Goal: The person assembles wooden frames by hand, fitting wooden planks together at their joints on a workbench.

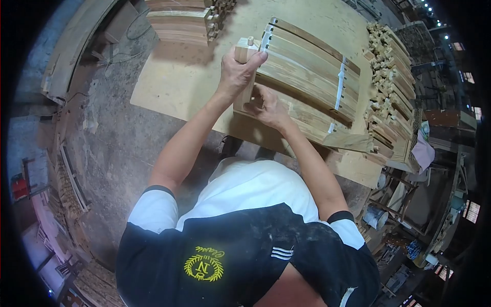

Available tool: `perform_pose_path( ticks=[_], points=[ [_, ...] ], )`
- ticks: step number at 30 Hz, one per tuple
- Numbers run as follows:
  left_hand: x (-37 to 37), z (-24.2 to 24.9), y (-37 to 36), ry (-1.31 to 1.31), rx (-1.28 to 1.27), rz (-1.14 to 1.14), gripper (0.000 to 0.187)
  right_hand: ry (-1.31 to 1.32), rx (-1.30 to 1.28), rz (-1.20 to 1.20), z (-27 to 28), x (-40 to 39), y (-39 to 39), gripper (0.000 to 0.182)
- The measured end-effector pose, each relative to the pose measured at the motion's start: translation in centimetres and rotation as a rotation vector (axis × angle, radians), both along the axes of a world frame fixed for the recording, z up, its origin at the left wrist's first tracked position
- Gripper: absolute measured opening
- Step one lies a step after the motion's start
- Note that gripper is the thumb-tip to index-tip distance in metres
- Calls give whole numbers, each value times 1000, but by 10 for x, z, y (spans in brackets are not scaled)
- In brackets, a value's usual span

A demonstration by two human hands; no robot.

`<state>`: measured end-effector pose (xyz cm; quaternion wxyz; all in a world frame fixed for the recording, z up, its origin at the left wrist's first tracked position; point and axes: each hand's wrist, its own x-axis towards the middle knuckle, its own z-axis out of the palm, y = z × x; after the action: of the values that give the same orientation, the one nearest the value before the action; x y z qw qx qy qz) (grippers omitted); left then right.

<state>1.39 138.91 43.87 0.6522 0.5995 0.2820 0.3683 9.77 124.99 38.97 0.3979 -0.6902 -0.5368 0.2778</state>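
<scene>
Head view shows piled wooden pieces point(400, 77) near the panels point(307, 57).

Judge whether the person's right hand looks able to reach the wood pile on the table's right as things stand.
Probably yes, with a stretch: the slatted wooden panel lies before the wood pile, but the space above looks free. The right hand, though, is at the wooden piece the left hand holds.

And it's a woodworking w/shop, folks: pale worktable point(171, 77) centre stage, stacked boards point(179, 23) toward its far L, a big heap of cut wood pcs point(393, 77) along its R end, bare stained flr point(117, 148) L of it, a bucket point(376, 218) just off its nr R corner.
</scene>
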Motion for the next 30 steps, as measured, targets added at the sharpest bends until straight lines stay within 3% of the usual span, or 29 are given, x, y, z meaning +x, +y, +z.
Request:
perform_pose_path(
  ticks=[3,7,10,14,19,21,22,24,26,27,28,30],
  points=[
    [-4,-9,-9,-18,4,7,48,-28,57,32,-11,3,0,48],
    [-7,-20,-25,-30,518,139,54,-341,436,45,-11,2,-1,54],
    [-13,-26,-28,-87,638,244,58,-405,396,45,-24,1,-4,53],
    [-16,-38,-32,-19,569,184,69,-529,429,80,-46,3,-10,48],
    [-26,-63,-39,-39,751,234,71,-460,336,36,-54,-3,-15,54],
    [-20,-87,-36,-182,624,260,74,-439,383,34,-57,4,-12,54],
    [-26,-81,-32,-36,722,160,78,-430,337,9,-50,3,-15,54],
    [-45,-113,-37,96,868,185,82,-400,251,-49,-30,-3,-33,56],
    [-48,-96,-39,36,680,93,81,-324,227,-113,-4,-4,-79,57],
    [-47,-68,-39,-77,296,-88,81,-309,151,-156,4,-3,-115,53],
    [-47,-74,-35,-156,199,-35,82,-293,79,-199,7,-1,-154,49],
    [-53,-82,-17,-198,9,5,91,-286,132,-562,-6,7,-228,30]
  ],
)
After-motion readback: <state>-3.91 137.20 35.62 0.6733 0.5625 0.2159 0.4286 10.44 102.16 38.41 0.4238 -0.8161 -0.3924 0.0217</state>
